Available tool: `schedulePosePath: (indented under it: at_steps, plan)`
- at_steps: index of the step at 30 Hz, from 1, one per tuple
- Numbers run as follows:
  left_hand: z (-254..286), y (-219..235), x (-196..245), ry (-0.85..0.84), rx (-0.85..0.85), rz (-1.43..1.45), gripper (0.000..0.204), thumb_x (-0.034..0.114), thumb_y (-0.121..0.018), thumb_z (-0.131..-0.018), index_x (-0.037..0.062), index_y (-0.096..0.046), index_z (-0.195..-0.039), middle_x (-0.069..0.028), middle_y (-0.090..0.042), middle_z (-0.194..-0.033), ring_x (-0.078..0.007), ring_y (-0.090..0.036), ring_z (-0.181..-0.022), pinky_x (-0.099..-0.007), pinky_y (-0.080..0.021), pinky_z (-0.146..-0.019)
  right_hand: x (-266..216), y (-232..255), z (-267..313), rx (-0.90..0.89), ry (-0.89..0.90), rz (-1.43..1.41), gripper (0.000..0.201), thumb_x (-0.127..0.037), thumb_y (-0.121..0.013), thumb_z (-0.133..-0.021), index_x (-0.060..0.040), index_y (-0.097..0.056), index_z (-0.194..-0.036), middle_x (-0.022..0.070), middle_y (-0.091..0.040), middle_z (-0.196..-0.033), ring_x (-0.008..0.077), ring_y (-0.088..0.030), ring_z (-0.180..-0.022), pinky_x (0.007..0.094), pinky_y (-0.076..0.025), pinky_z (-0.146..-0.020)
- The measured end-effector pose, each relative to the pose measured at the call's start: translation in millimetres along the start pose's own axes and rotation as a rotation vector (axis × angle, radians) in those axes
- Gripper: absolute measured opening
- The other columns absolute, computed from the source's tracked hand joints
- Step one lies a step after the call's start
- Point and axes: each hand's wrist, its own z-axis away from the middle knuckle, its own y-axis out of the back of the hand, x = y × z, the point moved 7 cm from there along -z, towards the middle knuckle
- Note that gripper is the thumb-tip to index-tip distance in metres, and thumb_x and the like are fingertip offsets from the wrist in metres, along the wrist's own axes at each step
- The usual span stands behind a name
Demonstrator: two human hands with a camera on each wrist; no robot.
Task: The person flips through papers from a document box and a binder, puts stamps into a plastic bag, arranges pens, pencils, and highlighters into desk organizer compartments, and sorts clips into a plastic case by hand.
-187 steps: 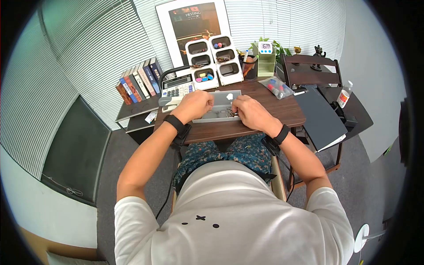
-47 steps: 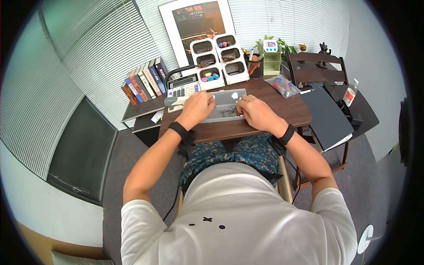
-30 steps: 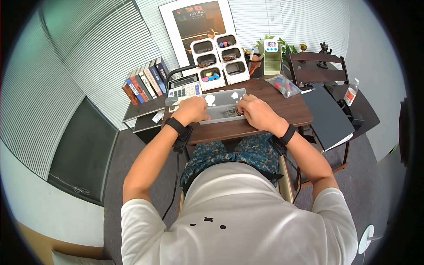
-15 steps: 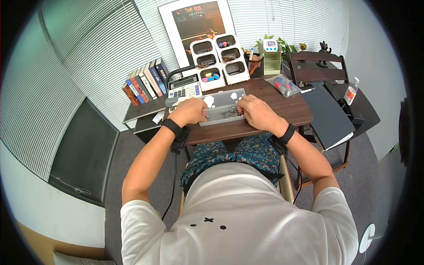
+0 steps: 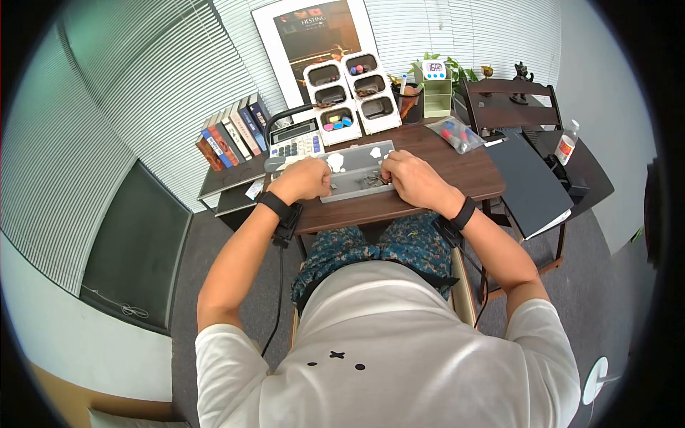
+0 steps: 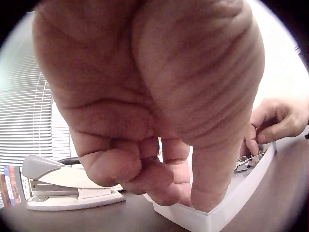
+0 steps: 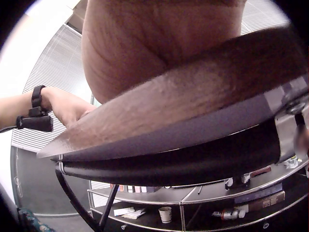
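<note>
A grey open box (image 5: 351,192) with white patches on its inner back side lies at the table's front. My left hand (image 5: 305,178) is at the box's left end; in the left wrist view its thumb and index finger reach down inside the corner, apart, the other fingers curled. A small grey piece (image 5: 333,186) lies beside these fingertips. My right hand (image 5: 416,181) is at the right end, fingers bent down over small metal pieces (image 5: 372,180); whether it pinches one is hidden. The right wrist view shows only its palm side above the table edge.
Behind the box stand a calculator (image 5: 298,147) and white compartment racks (image 5: 356,97). The stapler (image 6: 72,181) is left of my left hand. A clear bag (image 5: 457,135) lies at the right, with a pen cup (image 5: 408,107) farther back.
My left hand has moved left and slightly down, uncovering a white patch and the small grey piece at the box's left part. My right hand has stayed at the right end.
</note>
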Motion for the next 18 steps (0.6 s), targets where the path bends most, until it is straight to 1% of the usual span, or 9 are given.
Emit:
schedulePosePath:
  at_steps: [3,7,9,12,13,15,16,18]
  plan:
    - [2,3,5,0.026,-0.022,-0.021,0.017,0.019,-0.086,-0.079,0.0049,-0.078,-0.082,-0.0149,-0.077,-0.083,-0.0312,-0.075,-0.082,-0.0421,-0.057,-0.076,0,0,0,0.002,-0.004,-0.004,0.011,0.006,-0.057,-0.086,-0.0015,-0.065,-0.089,0.0174,-0.065,-0.097,0.0404,-0.064,-0.101,0.0504,-0.054,-0.088]
    - [0,-1,2,0.025,-0.001,-0.059,0.017,0.019,-0.086,-0.08,0.0041,-0.078,-0.083,-0.0154,-0.077,-0.083,-0.0315,-0.074,-0.081,-0.0421,-0.057,-0.075,-1,1,0,0.001,-0.012,-0.014,0.011,0.006,-0.057,-0.085,-0.0013,-0.065,-0.089,0.0179,-0.065,-0.097,0.0407,-0.064,-0.102,0.0503,-0.054,-0.088]
    - [0,-1,1,0.005,-0.024,-0.016,0.018,0.019,-0.086,-0.081,0.0025,-0.077,-0.083,-0.0167,-0.076,-0.083,-0.032,-0.074,-0.08,-0.042,-0.056,-0.075,0,1,0,0.004,-0.007,-0.009,0.011,0.006,-0.057,-0.086,-0.0012,-0.065,-0.088,0.0181,-0.066,-0.097,0.0409,-0.065,-0.101,0.0503,-0.055,-0.087]
    - [-6,-3,-6,-0.027,-0.006,0.015,0.022,0.02,-0.084,-0.083,0.0,-0.076,-0.085,-0.0177,-0.076,-0.082,-0.0318,-0.074,-0.08,-0.0423,-0.056,-0.074,-1,1,0,0.012,-0.004,-0.001,0.011,0.006,-0.057,-0.086,-0.0012,-0.065,-0.088,0.0181,-0.066,-0.096,0.0411,-0.065,-0.101,0.0504,-0.055,-0.087]
    - [-7,0,-2,-0.027,-0.007,0.015,0.022,0.02,-0.084,-0.083,0.0,-0.076,-0.085,-0.0177,-0.076,-0.082,-0.0318,-0.074,-0.08,-0.0423,-0.056,-0.074,-1,1,1,0.012,-0.005,-0.001,0.011,0.006,-0.057,-0.086,-0.0012,-0.065,-0.088,0.0181,-0.066,-0.096,0.0411,-0.065,-0.101,0.0504,-0.055,-0.087]
    - [-11,9,10,-0.048,0.07,0.224,0.025,0.022,-0.083,-0.085,-0.0019,-0.074,-0.087,-0.0181,-0.075,-0.082,-0.0311,-0.074,-0.081,-0.0426,-0.056,-0.073,-2,1,0,0.007,-0.01,-0.002,0.01,0.005,-0.058,-0.086,-0.0012,-0.065,-0.088,0.018,-0.066,-0.096,0.041,-0.065,-0.101,0.0505,-0.055,-0.087]
    - [-13,6,12,-0.047,0.07,0.224,0.025,0.022,-0.083,-0.085,-0.0019,-0.074,-0.087,-0.0181,-0.075,-0.082,-0.0311,-0.074,-0.081,-0.0426,-0.056,-0.073,-1,1,0,0.007,-0.01,-0.003,0.01,0.005,-0.058,-0.086,-0.0012,-0.065,-0.088,0.018,-0.066,-0.096,0.041,-0.065,-0.101,0.0505,-0.055,-0.087]
    - [-14,18,17,-0.106,0.309,0.278,0.026,0.023,-0.083,-0.086,-0.0007,-0.073,-0.088,-0.0157,-0.076,-0.084,-0.0309,-0.074,-0.081,-0.0428,-0.055,-0.073,-1,1,0,0.009,-0.01,-0.002,0.01,0.005,-0.058,-0.086,-0.0012,-0.065,-0.089,0.018,-0.066,-0.096,0.0408,-0.065,-0.101,0.0503,-0.055,-0.087]
